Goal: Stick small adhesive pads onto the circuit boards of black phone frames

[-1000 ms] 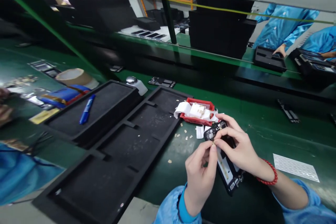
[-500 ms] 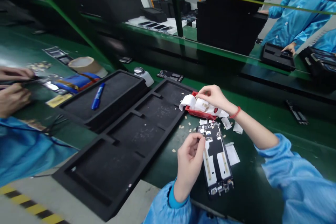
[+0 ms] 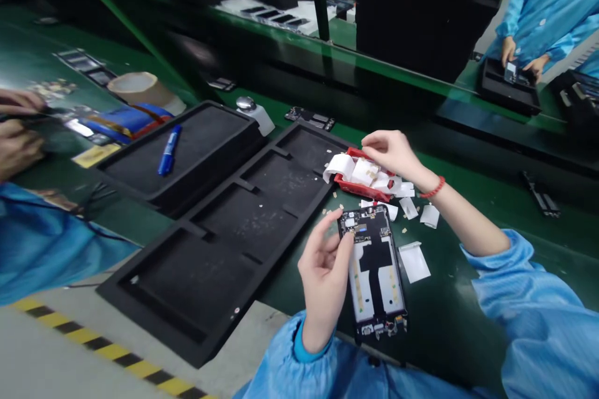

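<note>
An opened phone [image 3: 374,262], its circuit board and silver-white inner parts facing up, is in front of me. My left hand [image 3: 325,268] grips it by its upper left edge, thumb on top and fingers around the side. My right hand [image 3: 393,153] hovers at the back rim of a small red tray [image 3: 362,190], thumb and fingers pinched together; whatever is between them is too small to make out. White paper strips [image 3: 340,167] carrying small beige pieces fill the tray. Scraps of white paper [image 3: 414,262] and small beige bits lie around it.
Left of the phone lies a long black compartment tray [image 3: 248,224]. Beyond it, a blue marker [image 3: 169,149] rests on a black box [image 3: 187,143], near a dispenser bottle [image 3: 255,113] and a tape roll [image 3: 135,87]. Co-workers' hands [image 3: 21,143] work at far left and across the bench.
My left hand has closed on the phone's edge, and the phone has shifted left and looks slightly raised. My right hand stays by the red tray, a little higher. The view has shifted.
</note>
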A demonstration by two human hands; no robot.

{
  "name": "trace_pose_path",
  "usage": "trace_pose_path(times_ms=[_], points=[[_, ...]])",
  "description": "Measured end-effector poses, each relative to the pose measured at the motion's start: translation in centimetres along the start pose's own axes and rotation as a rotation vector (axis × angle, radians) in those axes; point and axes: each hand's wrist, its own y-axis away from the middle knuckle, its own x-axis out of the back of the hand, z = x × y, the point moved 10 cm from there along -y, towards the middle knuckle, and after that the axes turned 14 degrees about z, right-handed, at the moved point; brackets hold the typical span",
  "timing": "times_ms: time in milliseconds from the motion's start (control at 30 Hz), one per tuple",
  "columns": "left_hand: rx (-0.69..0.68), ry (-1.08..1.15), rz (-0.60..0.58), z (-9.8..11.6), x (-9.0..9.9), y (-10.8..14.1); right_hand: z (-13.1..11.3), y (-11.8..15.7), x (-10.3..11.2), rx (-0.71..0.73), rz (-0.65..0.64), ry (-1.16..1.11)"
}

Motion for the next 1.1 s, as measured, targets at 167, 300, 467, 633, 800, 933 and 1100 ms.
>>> trace_pose_path(times_ms=[167,300,467,633,800,933,1100], points=[[-0.091,-0.022,0.112,1.1,-0.2,0.4,-7.6,9.3,6.6,0.212,0.317,-0.084],[-0.237,-0.065,0.173,2.8,-0.6,1.4,-8.9,15.3,7.8,0.173,0.42,-0.005],[-0.376,-0.156,0.213,4.4,-0.8,2.8,-7.2,16.7,6.6,0.023,0.39,-0.11],[-0.432,-0.179,0.258,5.2,-0.6,3.5,-7.6,16.7,6.6,0.024,0.419,-0.137],[-0.483,-0.185,0.26,6.0,-1.0,3.9,-8.0,17.2,6.8,0.037,0.469,-0.121],[-0.509,-0.18,0.255,6.7,-1.3,4.1,-8.0,17.4,7.0,0.034,0.505,-0.118],[-0.516,-0.132,0.267,7.1,-1.5,4.5,-8.3,17.7,7.2,0.04,0.551,-0.125]])
